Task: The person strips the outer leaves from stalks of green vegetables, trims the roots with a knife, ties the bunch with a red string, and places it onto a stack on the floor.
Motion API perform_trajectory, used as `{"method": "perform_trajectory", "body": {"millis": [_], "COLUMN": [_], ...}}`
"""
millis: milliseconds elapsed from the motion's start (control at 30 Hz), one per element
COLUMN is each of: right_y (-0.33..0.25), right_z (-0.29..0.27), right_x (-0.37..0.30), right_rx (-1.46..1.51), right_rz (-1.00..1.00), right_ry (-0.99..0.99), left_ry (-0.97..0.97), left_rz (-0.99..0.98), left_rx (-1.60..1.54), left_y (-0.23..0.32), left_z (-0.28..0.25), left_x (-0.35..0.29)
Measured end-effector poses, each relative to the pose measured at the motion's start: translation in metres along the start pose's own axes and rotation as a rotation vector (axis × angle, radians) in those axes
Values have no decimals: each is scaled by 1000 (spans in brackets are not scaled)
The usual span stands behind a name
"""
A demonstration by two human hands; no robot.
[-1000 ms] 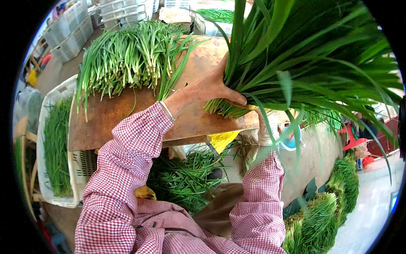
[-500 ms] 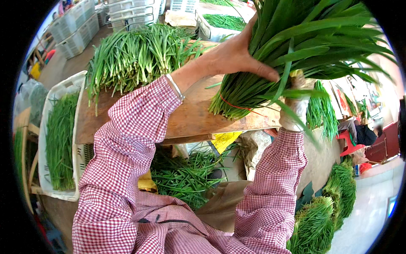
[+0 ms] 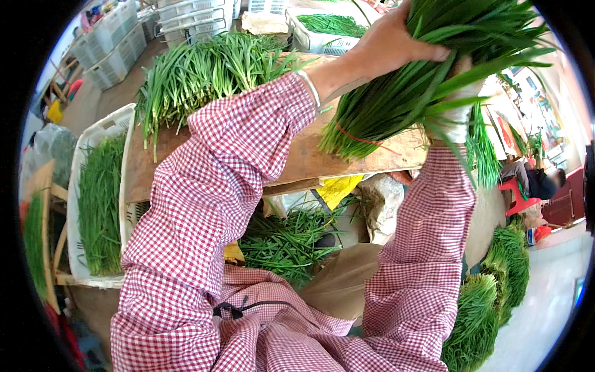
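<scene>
Upper right of the frame, a person in red-and-white checked sleeves holds a thick bundle of long green leaves [image 3: 384, 93], cut ends pointing down and to the left, over the wooden tabletop [image 3: 396, 152]. The left hand [image 3: 390, 46] has its grip closed around the bundle, thumb lying across the near side. The right hand [image 3: 460, 93] is at the bundle's right side, partly covered by leaves, and from here I cannot tell how its grip stands. A thin orange-red band [image 3: 359, 136] circles the bundle near the cut ends, one tail sticking out. Upper left of centre, a broad pile of greens [image 3: 198, 77] lies on the tabletop. At the left edge stands a white crate [image 3: 74, 204] of greens; in the lower centre is a loose heap of leaves [image 3: 285, 242]; at lower right, more bundles [image 3: 477, 316] sit side by side
</scene>
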State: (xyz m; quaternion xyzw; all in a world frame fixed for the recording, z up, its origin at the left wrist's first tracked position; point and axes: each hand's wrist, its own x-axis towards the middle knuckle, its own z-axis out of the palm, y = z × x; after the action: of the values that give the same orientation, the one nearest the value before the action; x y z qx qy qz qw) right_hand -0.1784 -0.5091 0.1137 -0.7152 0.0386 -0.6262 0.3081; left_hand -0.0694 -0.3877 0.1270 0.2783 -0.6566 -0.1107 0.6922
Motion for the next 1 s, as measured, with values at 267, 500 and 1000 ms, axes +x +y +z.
{"method": "perform_trajectory", "body": {"millis": [267,500,1000], "right_y": [10,7,-86], "right_z": [-5,-10,84], "right_x": [-13,-2,-38], "right_rx": [4,-196,-467], "right_rz": [-10,-39,-361], "right_ry": [81,-63,-476], "left_ry": [23,4,344], "left_rz": [269,-107,-342], "left_rx": [-50,-229,645], "left_y": [-50,-46,61], "left_z": [16,24,-76], "left_x": [17,0,-117]}}
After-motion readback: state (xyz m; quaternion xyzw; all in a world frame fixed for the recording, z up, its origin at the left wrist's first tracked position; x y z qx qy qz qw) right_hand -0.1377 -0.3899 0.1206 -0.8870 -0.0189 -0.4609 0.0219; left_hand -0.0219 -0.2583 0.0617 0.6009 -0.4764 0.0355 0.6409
